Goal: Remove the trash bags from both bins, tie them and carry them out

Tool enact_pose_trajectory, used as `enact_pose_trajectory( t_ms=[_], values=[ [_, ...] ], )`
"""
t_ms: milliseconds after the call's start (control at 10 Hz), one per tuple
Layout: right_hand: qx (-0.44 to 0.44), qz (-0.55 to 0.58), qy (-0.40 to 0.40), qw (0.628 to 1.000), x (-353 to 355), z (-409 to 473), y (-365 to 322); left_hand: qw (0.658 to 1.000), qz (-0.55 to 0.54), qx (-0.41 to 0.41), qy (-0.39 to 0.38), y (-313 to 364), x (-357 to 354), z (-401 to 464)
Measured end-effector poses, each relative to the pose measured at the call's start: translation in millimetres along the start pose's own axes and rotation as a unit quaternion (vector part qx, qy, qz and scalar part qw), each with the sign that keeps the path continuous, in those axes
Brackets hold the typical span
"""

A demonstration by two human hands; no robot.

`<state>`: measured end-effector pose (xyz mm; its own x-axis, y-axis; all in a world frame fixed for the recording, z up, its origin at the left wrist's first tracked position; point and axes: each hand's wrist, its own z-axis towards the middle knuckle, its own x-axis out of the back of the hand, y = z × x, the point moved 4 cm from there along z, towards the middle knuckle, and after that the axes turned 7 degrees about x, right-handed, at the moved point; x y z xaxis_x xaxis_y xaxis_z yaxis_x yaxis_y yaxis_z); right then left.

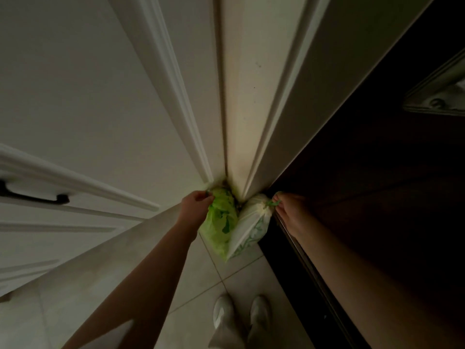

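Carrying out: our left hand (pixel 198 201) clutches the green bag (pixel 221 222), our right hand (pixel 285 206) pinches the white bag (pixel 251 222) beside it; next, we judge, through the door (pixel 377 197).

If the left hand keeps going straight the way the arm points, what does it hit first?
Most likely the white door frame in the corner just beyond it. The left hand, gripping the top of the green bag, already sits close to the frame's foot, though depth is hard to judge.

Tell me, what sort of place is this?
Probably a home hallway or entryway: a white panelled door with a dark handle, a tiled floor, and a dark door on the right.
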<state>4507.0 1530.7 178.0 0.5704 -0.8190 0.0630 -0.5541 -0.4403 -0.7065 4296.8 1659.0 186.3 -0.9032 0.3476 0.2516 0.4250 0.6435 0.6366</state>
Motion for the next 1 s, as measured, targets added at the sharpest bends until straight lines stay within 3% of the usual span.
enact_pose_trajectory(
  t_ms=[100, 300, 500, 700, 1000],
  values=[
    [0.050, -0.031, -0.005, 0.998, -5, 7, 0, 1.000, 0.004, -0.014, -0.008, 0, -7, 10],
    [0.066, -0.131, 0.002, 0.989, -12, 26, 36, 0.990, 0.121, -0.031, -0.059, -21, -25, 24],
    [0.107, -0.209, -0.037, 0.971, -21, 31, 40, 0.982, 0.161, -0.045, -0.089, -27, -38, 28],
    [0.167, -0.268, -0.021, 0.949, -18, 29, 31, 0.980, 0.181, -0.069, -0.035, -23, -30, 32],
    [0.205, -0.347, -0.035, 0.915, 0, -10, 9, 0.953, 0.276, -0.118, -0.024, -7, -2, -1]
  ],
)
